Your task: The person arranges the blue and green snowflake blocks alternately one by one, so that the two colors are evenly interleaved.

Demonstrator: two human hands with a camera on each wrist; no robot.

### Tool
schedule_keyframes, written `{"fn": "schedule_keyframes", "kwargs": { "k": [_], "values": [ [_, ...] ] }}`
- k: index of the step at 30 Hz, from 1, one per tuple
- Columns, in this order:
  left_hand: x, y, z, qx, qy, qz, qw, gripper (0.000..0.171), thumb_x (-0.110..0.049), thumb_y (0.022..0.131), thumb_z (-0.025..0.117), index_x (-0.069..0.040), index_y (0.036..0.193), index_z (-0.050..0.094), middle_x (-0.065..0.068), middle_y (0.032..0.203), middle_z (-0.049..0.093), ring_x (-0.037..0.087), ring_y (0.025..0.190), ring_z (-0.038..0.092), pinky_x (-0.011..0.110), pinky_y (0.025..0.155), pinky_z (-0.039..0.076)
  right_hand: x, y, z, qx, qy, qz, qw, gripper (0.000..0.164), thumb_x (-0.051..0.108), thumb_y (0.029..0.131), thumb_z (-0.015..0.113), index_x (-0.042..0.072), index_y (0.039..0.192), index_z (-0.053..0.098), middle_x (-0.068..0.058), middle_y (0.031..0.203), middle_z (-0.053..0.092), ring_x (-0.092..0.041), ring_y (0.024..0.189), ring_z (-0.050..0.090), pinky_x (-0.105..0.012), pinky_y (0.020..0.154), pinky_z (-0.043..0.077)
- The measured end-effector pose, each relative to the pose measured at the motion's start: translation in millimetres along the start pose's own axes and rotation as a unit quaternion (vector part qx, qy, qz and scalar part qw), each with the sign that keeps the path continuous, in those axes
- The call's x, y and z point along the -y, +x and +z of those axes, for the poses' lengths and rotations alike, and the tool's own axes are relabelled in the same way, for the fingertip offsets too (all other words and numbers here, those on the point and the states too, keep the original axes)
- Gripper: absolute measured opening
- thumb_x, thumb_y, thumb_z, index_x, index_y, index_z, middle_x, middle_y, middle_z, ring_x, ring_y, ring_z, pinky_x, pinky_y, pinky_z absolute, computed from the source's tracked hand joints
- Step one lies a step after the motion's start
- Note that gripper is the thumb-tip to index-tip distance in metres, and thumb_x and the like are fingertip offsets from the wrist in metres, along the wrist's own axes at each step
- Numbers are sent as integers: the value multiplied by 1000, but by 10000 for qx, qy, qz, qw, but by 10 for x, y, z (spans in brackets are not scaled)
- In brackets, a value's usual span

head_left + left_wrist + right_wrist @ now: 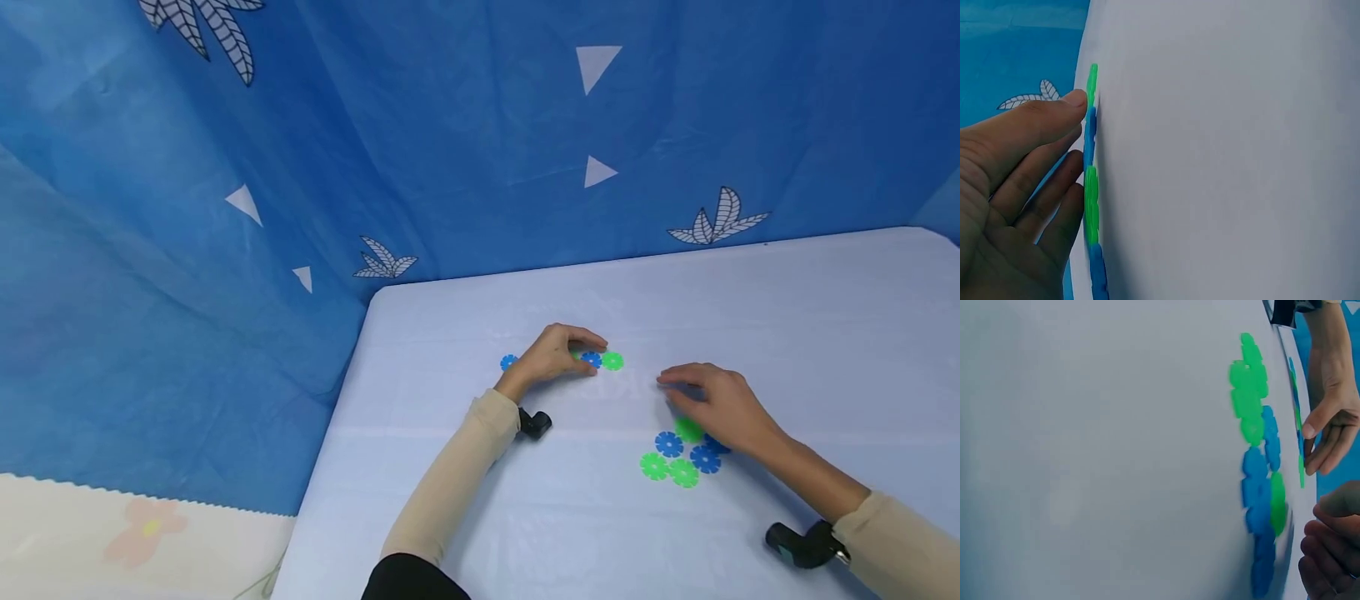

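Observation:
In the head view, my left hand (pixel 555 354) is over a row of flat notched discs on the table. Its thumb and index finger stand apart on either side of a blue disc (pixel 592 360), beside a green disc (pixel 612 361) at the row's right end. Another blue disc (pixel 509 362) shows left of the hand, which hides the row's middle. Whether the fingertips touch the discs is unclear. My right hand (pixel 723 408) hovers, fingers loosely bent and nothing visible between them, above a loose group with a green disc (pixel 684 473) and a blue disc (pixel 669 444).
The discs lie on a white-covered table (pixel 825 333). A blue curtain (pixel 480 150) with leaf and triangle prints hangs along its back and left sides. Black wrist devices sit on both arms, one by the left cuff (pixel 535 424), another by the right cuff (pixel 806 546).

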State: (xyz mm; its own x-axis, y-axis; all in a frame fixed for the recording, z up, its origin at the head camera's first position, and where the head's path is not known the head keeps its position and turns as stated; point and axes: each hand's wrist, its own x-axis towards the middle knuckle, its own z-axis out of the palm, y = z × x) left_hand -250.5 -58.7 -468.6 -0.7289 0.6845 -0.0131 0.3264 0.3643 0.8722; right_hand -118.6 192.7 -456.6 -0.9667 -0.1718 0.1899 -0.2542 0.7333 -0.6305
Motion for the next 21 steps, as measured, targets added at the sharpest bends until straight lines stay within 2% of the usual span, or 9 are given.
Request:
{"fn": "schedule_keyframes", "kwargs": {
  "k": [5, 7, 9, 11, 13, 16, 21],
  "values": [
    [-18, 33, 51, 33, 78, 47, 10000, 40, -3, 80, 81, -6, 118, 71, 1, 115, 71, 4, 105, 64, 18, 93, 47, -135, -280, -98, -107, -116, -44, 9999, 24, 7, 85, 74, 6, 109, 74, -15, 110, 70, -38, 107, 61, -56, 85, 48],
    [-27, 43, 66, 55, 92, 36, 9999, 39, -3, 80, 80, -6, 118, 71, 1, 114, 71, 3, 106, 63, 17, 93, 47, -193, -380, -130, -198, -259, -70, 9994, 24, 7, 84, 75, 9, 108, 75, -11, 109, 71, -35, 106, 62, -47, 84, 49],
    [-36, 54, 78, 65, 107, 19, 9999, 39, -3, 80, 80, -5, 119, 71, 1, 115, 71, 3, 106, 63, 17, 93, 47, -248, -470, -157, -290, -389, -125, 9987, 26, 8, 82, 77, 12, 108, 76, -8, 108, 71, -29, 105, 61, -32, 85, 48],
    [-39, 67, 88, 59, 114, 6, 9999, 39, -3, 80, 80, -5, 119, 71, 1, 115, 71, 3, 106, 63, 16, 93, 46, -296, -546, -178, -373, -522, -247, 9976, 30, 8, 80, 79, 15, 108, 76, -4, 108, 72, -17, 105, 60, -18, 82, 43],
    [-43, 80, 98, 50, 153, 12, 9999, 39, -3, 81, 80, -5, 119, 71, 0, 115, 71, 3, 107, 63, 16, 92, 46, -331, -608, -196, -416, -554, -393, 9968, 33, 9, 78, 80, 15, 110, 75, -3, 109, 71, -7, 105, 57, -9, 81, 38],
    [-50, 100, 114, 48, 258, 52, 9996, 40, -4, 81, 80, -5, 119, 71, 1, 117, 70, 4, 107, 62, 16, 92, 46, -363, -680, -215, -398, -573, -533, 9961, 39, 9, 76, 82, 16, 114, 74, -3, 112, 70, 6, 107, 50, -3, 83, 32],
    [-67, 134, 141, -9, 458, 52, 9989, 39, -4, 80, 81, -7, 118, 71, 1, 118, 70, 2, 108, 61, 15, 92, 46, -383, -753, -225, -353, -578, -756, 9948, 50, 6, 69, 86, 15, 116, 72, -3, 115, 68, 11, 111, 45, 3, 88, 24]
  ]
}}
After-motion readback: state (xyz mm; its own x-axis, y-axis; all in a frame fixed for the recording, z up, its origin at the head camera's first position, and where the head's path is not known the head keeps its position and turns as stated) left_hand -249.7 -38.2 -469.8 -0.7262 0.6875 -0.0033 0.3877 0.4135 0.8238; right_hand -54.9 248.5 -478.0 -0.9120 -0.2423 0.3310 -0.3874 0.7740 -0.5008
